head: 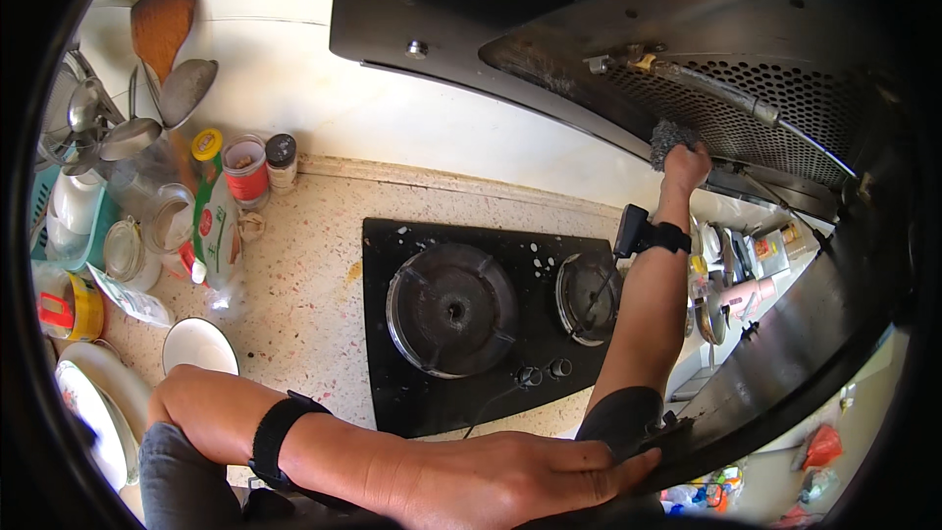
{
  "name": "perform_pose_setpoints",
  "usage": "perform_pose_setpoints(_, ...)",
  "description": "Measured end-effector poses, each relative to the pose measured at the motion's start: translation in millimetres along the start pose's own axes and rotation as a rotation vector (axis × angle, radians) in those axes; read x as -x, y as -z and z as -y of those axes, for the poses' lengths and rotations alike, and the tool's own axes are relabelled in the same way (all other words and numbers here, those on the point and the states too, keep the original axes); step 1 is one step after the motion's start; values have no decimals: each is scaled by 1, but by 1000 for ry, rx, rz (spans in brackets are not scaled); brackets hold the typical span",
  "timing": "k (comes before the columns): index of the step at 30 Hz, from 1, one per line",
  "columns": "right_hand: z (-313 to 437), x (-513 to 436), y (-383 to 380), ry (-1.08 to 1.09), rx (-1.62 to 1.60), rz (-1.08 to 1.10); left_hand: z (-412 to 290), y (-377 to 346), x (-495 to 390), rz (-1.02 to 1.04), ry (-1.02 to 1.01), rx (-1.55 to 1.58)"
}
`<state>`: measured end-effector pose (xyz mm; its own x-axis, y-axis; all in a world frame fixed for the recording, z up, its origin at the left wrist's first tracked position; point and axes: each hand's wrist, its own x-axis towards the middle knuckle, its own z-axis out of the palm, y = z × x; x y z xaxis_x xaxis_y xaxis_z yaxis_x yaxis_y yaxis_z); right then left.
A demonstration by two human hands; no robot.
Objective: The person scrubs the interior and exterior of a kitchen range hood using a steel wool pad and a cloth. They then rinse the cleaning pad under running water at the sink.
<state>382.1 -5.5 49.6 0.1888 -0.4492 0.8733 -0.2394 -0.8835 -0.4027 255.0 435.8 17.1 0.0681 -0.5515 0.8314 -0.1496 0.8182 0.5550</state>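
Note:
My right hand [686, 164] is raised to the lower inner edge of a black range hood [412, 22] and holds a grey steel-wool scouring pad [671, 141]. Beside it are the hood's perforated metal grille [795, 96] and a metal rod. My left hand [544, 475] reaches across the bottom of the view, its fingertips at the near corner of the hood's swung-open panel [780, 353]; whether it grips the panel is unclear, as some fingers are hidden. Both wrists wear black straps, the right one with a small black device. Below lies a black two-burner gas hob [530, 309] with whitish spots.
On the speckled counter [309, 258] at the left stand jars, a sauce packet [217, 228], a teal basket [103, 235], a white bowl [200, 346] and plates. Ladles and a wooden spatula [163, 26] hang above. Pans and more kitchenware show behind the right arm.

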Motion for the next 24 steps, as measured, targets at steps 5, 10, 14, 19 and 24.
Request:
perform_pose_setpoints(5, 90, 74, -24, 132, -264, 123, -5, -7, 1, 16, 71, 16)
perform_pose_setpoints(10, 141, 79, 2, 196, -265, 230, -10, -9, 2, -3, 70, -32)
perform_pose_setpoints(14, 175, 107, 41, -24, -533, 212, -19, -8, 1, 70, 199, -6)
perform_pose_setpoints(19, 230, 97, 54, 600, -686, -264, -28, -5, -3, 90, 190, -64)
perform_pose_setpoints(24, 250, 94, 8, 597, -212, -189, -35, -2, -4, 86, 220, -55)
